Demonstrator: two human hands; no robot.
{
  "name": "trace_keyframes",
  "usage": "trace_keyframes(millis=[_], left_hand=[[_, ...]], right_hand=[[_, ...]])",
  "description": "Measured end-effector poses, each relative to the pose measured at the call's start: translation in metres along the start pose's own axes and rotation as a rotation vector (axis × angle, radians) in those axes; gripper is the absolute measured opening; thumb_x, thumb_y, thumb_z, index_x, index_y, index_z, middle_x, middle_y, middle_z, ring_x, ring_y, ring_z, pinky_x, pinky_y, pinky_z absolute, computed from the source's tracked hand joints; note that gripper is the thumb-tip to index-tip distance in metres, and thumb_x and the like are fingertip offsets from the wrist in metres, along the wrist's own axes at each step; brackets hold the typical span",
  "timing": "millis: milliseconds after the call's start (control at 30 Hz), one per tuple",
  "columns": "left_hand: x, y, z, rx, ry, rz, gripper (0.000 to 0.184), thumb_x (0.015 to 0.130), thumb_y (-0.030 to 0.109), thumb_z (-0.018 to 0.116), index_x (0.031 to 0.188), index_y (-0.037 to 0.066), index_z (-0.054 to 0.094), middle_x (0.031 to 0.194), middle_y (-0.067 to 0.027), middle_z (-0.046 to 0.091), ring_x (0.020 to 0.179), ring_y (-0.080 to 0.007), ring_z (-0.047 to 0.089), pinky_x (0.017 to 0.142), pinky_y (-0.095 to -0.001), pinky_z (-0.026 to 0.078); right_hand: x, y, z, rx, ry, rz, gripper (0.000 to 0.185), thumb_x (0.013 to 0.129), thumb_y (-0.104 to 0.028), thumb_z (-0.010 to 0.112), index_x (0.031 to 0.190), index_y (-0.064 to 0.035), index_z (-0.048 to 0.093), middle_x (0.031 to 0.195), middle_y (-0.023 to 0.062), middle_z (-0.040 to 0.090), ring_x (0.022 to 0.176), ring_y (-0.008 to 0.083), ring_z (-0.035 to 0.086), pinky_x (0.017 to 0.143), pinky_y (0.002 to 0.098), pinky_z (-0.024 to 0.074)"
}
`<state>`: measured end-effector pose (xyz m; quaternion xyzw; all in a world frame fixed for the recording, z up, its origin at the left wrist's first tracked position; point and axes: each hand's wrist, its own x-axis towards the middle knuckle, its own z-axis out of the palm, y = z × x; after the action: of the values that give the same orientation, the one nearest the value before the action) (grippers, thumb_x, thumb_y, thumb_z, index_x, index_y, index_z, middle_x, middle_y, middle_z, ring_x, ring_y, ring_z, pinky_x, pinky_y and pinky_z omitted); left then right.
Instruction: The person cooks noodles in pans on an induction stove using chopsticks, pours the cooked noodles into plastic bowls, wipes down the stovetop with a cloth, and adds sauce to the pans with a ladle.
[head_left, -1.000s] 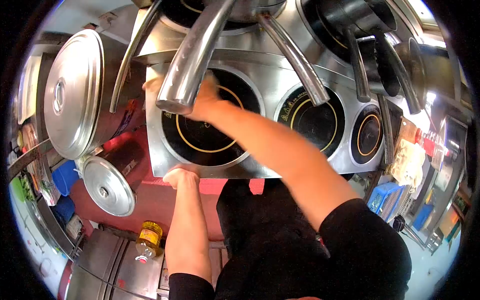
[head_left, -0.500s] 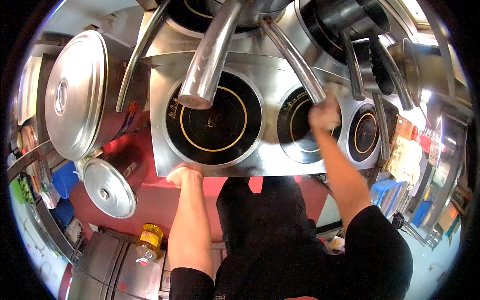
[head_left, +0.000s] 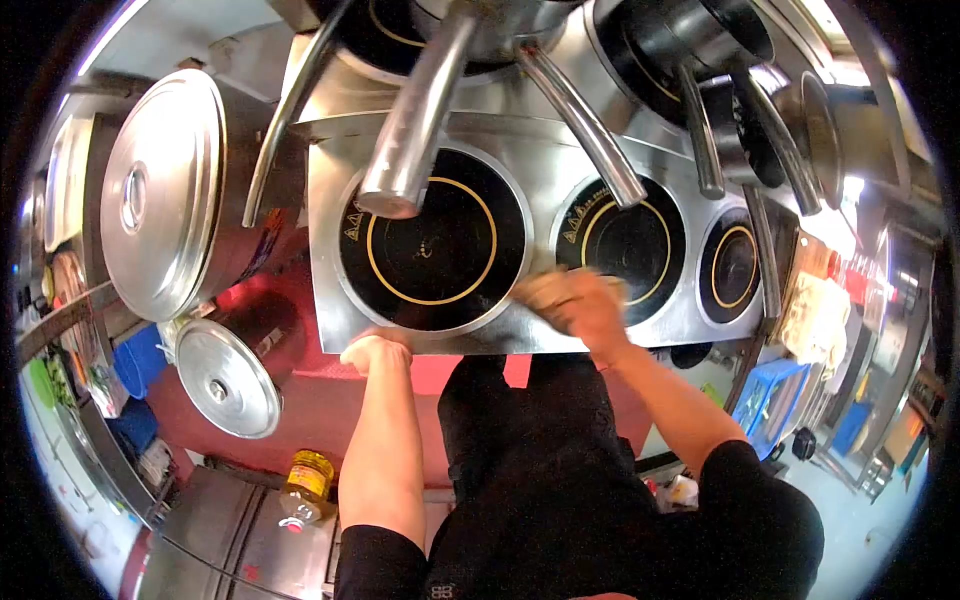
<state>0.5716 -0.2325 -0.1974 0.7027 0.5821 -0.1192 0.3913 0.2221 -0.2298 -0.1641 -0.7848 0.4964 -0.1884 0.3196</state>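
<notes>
My right hand (head_left: 592, 310), slightly blurred, is closed on a tan cloth (head_left: 548, 296). The cloth lies against the steel cooktop (head_left: 540, 150), between the large left burner (head_left: 430, 245) and the middle burner (head_left: 630, 245), overlapping the middle one's lower left. At the cooktop's front edge, below the left burner, my left hand (head_left: 377, 347) is curled against the rim, its fingers partly hidden. Above the burners jut the thick steel handle (head_left: 415, 130) and a thinner handle (head_left: 585, 125) of a pot at the back.
A smaller burner (head_left: 733, 265) sits at right, with several dark pans (head_left: 725, 35) behind it. On the left stand a large lidded pot (head_left: 165, 200) and a smaller one with a steel lid (head_left: 228, 385). An oil bottle (head_left: 308, 482) and a blue basket (head_left: 770, 400) are lower down.
My right hand has come left and toward me with the cloth, from the middle burner's upper right to the steel between the burners. My left hand stays at the front edge.
</notes>
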Motion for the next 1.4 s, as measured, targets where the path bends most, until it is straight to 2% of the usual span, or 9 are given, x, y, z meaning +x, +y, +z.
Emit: trace_keyframes(millis=[67, 333, 433, 567, 767, 933, 1067, 1200, 1400], left_hand=[[-0.001, 0.0, 0.001, 0.03, 0.024, 0.004, 0.064, 0.085, 0.05, 0.044, 0.117, -0.001, 0.067, 0.131, -0.0157, 0.06, 0.115, -0.0332, 0.059, 0.1, -0.0447, 0.044], [-0.014, 0.0, -0.003, -0.003, -0.055, 0.019, 0.065, 0.085, 0.048, 0.041, 0.115, -0.003, 0.067, 0.128, -0.0181, 0.061, 0.117, -0.0348, 0.057, 0.102, -0.0436, 0.043], [-0.009, 0.002, 0.0, 0.016, 0.038, 0.035, 0.062, 0.084, 0.046, 0.042, 0.115, -0.001, 0.068, 0.127, -0.0171, 0.062, 0.117, -0.0344, 0.057, 0.102, -0.0428, 0.043], [-0.007, 0.002, 0.004, -0.023, 0.064, -0.001, 0.063, 0.085, 0.046, 0.04, 0.115, -0.002, 0.067, 0.127, -0.0176, 0.062, 0.115, -0.0335, 0.058, 0.102, -0.0422, 0.043], [0.006, 0.001, 0.006, 0.052, 0.077, 0.038, 0.062, 0.085, 0.044, 0.038, 0.114, -0.001, 0.068, 0.124, -0.0155, 0.064, 0.111, -0.0324, 0.06, 0.097, -0.0435, 0.045], [-0.002, 0.008, 0.004, 0.114, 0.088, 0.004, 0.058, 0.088, 0.043, 0.034, 0.104, 0.003, 0.073, 0.116, -0.0136, 0.068, 0.106, -0.0308, 0.062, 0.093, -0.0432, 0.047], [-0.003, 0.005, 0.0, 0.043, -0.113, 0.05, 0.058, 0.089, 0.043, 0.032, 0.1, 0.003, 0.073, 0.112, -0.0126, 0.069, 0.104, -0.0304, 0.063, 0.09, -0.0431, 0.049], [0.006, 0.004, 0.001, 0.046, -0.097, 0.022, 0.063, 0.088, 0.048, 0.035, 0.121, 0.003, 0.065, 0.131, -0.0108, 0.061, 0.119, -0.0309, 0.056, 0.1, -0.0424, 0.043], [-0.018, 0.007, -0.009, 0.047, -0.109, 0.033, 0.066, 0.09, 0.047, 0.033, 0.124, -0.001, 0.062, 0.13, -0.0128, 0.061, 0.116, -0.0329, 0.057, 0.101, -0.0436, 0.044]], right_hand=[[-0.003, 0.03, -0.037, -0.407, 0.06, 0.321, 0.022, 0.075, -0.002, 0.062, 0.095, -0.0073, 0.069, 0.114, 0.0138, 0.061, 0.108, 0.0347, 0.055, 0.092, 0.0439, 0.046], [0.192, -0.021, -0.088, -0.313, 0.396, -0.114, 0.046, 0.081, -0.012, 0.063, 0.126, -0.0031, 0.055, 0.127, 0.0273, 0.05, 0.121, 0.0467, 0.044, 0.101, 0.0529, 0.0383], [0.231, -0.024, -0.058, -0.65, 0.454, -0.221, 0.052, 0.082, -0.018, 0.062, 0.127, 0.0045, 0.05, 0.13, 0.0276, 0.046, 0.121, 0.0481, 0.043, 0.101, 0.0592, 0.0355], [0.253, 0.021, -0.091, -0.646, 0.353, -0.111, 0.049, 0.089, -0.034, 0.057, 0.133, -0.0136, 0.053, 0.133, 0.0213, 0.047, 0.127, 0.0416, 0.041, 0.105, 0.0577, 0.034], [0.268, 0.033, -0.079, -0.708, 0.482, -0.009, 0.048, 0.089, -0.033, 0.055, 0.135, -0.0162, 0.052, 0.133, 0.0224, 0.047, 0.126, 0.0437, 0.041, 0.103, 0.0578, 0.035], [0.245, -0.051, -0.012, -0.524, 0.443, 0.027, 0.046, 0.082, -0.013, 0.06, 0.128, -0.0137, 0.059, 0.125, 0.0206, 0.051, 0.113, 0.0396, 0.052, 0.096, 0.0524, 0.0421], [0.263, -0.083, 0.034, -0.392, 0.355, -0.092, 0.051, 0.084, -0.015, 0.061, 0.134, -0.0215, 0.054, 0.135, 0.0169, 0.045, 0.131, 0.039, 0.037, 0.11, 0.0582, 0.0272], [0.3, -0.124, 0.059, -0.414, 0.551, -0.328, 0.05, 0.077, -0.021, 0.064, 0.126, -0.0159, 0.062, 0.126, 0.0167, 0.057, 0.118, 0.0389, 0.049, 0.105, 0.0547, 0.032], [0.344, -0.161, 0.065, -0.447, 0.468, -0.243, 0.038, 0.072, -0.012, 0.064, 0.11, -0.0132, 0.068, 0.118, 0.0148, 0.056, 0.117, 0.0356, 0.049, 0.1, 0.0493, 0.0376]])
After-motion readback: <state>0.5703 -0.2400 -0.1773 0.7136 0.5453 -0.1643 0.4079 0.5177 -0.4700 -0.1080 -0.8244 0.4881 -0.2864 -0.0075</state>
